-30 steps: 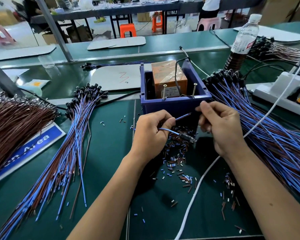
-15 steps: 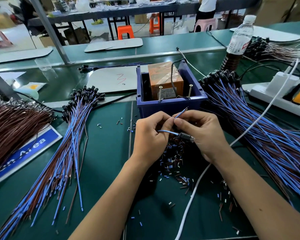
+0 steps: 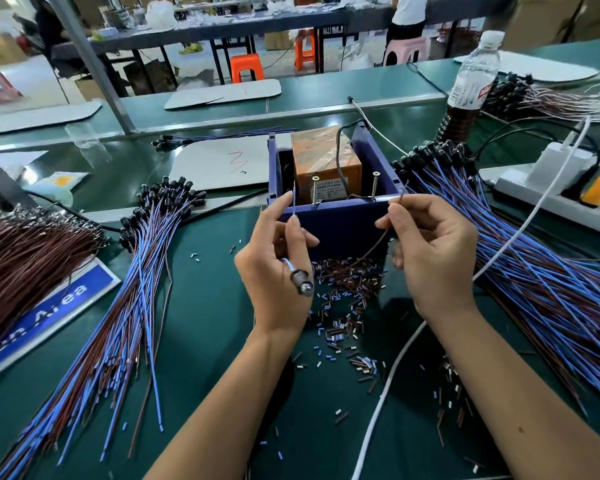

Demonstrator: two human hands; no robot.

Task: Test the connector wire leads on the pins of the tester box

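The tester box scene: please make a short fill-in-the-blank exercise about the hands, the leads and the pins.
1. The left hand pinches the ____ lead.
2. The right hand pinches the ____ lead.
3. ____ screw pins stand upright at the front wall of the purple tester box.
4. The black connector hangs at the ____ hand.

Missing words: blue; brown; Two; left
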